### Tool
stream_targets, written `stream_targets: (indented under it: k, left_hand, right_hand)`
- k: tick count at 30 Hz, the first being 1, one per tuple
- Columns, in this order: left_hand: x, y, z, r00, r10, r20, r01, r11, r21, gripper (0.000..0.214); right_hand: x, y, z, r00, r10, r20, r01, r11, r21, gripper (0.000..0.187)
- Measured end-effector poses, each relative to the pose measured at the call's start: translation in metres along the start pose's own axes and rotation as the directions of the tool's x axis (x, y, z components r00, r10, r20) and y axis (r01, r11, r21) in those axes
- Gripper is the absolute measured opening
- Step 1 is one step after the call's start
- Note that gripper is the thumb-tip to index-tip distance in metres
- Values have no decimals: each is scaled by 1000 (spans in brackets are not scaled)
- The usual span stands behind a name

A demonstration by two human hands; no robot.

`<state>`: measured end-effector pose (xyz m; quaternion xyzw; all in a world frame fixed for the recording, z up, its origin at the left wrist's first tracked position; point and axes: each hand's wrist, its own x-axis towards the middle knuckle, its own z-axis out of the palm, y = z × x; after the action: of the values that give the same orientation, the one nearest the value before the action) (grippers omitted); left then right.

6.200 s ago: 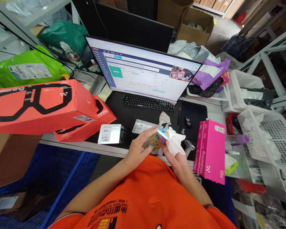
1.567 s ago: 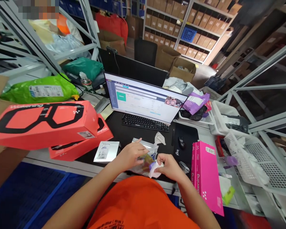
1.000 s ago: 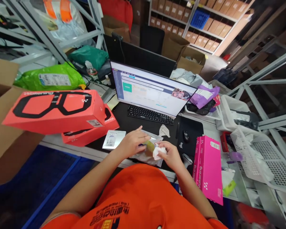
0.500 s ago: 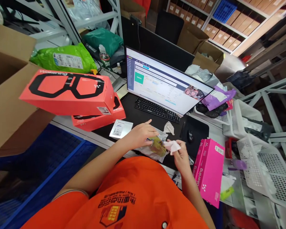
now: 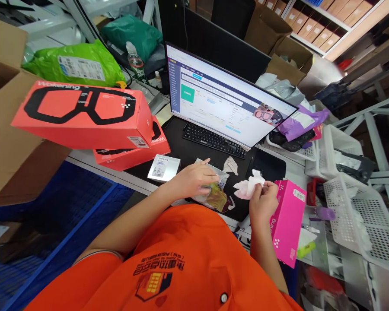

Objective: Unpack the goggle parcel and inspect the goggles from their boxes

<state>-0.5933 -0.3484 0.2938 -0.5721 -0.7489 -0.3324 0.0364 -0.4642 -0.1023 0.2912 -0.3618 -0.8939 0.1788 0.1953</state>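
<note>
From the head view, my left hand (image 5: 194, 179) lies on the clear bag (image 5: 215, 196). My fingers are bent over the bag and press it down on the black mat (image 5: 184, 151), and 1 finger sticks out straight. Something yellow-green and shiny is inside the bag, but I cannot tell just what it is. The bag sits at the near edge of the mat, right in front of me.

My right hand (image 5: 262, 203) is up off the desk. It pinches a crumpled white wipe (image 5: 246, 188) between thumb and fingers. The wipe is near the bag but not touching it. I think the wiping part is over, because the shiny thing is in the bag and the wipe is off to the side. I cannot see if the bag is closed.

A small silver box (image 5: 164, 167) lies just beside my left hand. Another crumpled wipe (image 5: 230, 165) lies between the bag and the keyboard (image 5: 214, 140). The pink box (image 5: 290, 220) is close by my right hand, so there is little room on that side. 2 orange boxes (image 5: 84, 114) are stacked well off to the left.
</note>
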Motion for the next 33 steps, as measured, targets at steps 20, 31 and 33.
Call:
stream_targets:
  k: [20, 31, 33]
  left_hand:
    - [8, 7, 12, 996, 52, 68, -61, 989, 138, 27]
    - [3, 2, 16, 987, -10, 162, -28, 973, 229, 27]
    - [1, 1, 15, 986, -23, 163, -13, 977, 213, 28]
  right_hand:
    - [-24, -14, -14, 486, -522, 701, -233, 696, 680, 37]
    - [-34, -31, 36, 635, -477, 607, -86, 738, 670, 45]
    - [-33, -29, 38, 639, -491, 592, -68, 731, 679, 45]
